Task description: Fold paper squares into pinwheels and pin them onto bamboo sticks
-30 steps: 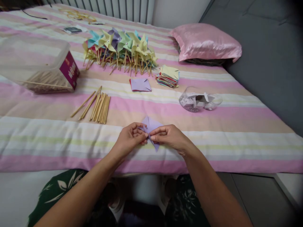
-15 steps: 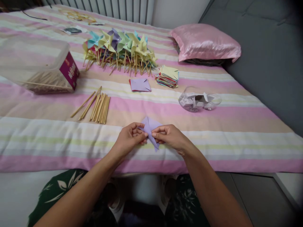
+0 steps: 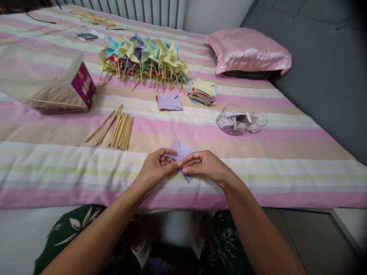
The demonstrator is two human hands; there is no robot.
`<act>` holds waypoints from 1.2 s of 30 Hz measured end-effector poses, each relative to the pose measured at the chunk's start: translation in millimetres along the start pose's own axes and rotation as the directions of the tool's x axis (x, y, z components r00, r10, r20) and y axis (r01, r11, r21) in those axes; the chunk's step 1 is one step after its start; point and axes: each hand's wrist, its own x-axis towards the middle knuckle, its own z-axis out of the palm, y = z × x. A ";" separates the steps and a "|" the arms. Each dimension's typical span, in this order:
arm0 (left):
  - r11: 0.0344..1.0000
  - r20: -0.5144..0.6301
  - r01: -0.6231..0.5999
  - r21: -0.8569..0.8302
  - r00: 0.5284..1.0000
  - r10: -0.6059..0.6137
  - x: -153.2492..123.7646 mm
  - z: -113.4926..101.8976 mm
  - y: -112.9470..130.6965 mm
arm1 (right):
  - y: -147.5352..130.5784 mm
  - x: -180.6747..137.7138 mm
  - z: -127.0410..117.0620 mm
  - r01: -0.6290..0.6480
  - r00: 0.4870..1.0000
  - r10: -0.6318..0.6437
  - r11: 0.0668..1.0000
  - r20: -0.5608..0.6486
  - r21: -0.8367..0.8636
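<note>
Tub (image 3: 43, 76) at far left, loose sticks (image 3: 119, 130) beside it on the striped bed (image 3: 286, 152). At the near edge, left hand (image 3: 156, 168) and right hand (image 3: 206, 166) pinch a folded purple paper (image 3: 180, 151) between them. Since a moment earlier the fingertips have drawn together over its centre while the paper has barely shifted, apparently pressing the fold. A clear jar (image 3: 239, 122) sits right

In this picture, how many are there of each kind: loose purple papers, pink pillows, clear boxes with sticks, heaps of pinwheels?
loose purple papers: 2 (one held, one lying)
pink pillows: 1
clear boxes with sticks: 1
heaps of pinwheels: 1
Total: 5
</note>
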 end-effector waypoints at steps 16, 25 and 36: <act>1.000 -0.013 0.017 0.007 1.000 -0.016 0.6 1.0 1.4 | -0.3 -4.6 -10.4 0.020 0.991 0.010 0.974 0.134 -0.224; 1.000 -0.002 0.022 -0.004 1.000 -0.022 2.4 0.5 -1.6 | 0.2 -4.7 -16.3 -0.005 0.989 0.041 0.969 0.141 -0.246; 1.000 0.000 0.018 0.008 1.000 -0.018 2.8 0.2 -2.3 | 1.1 -5.2 -15.2 0.036 0.989 0.000 0.969 0.145 -0.244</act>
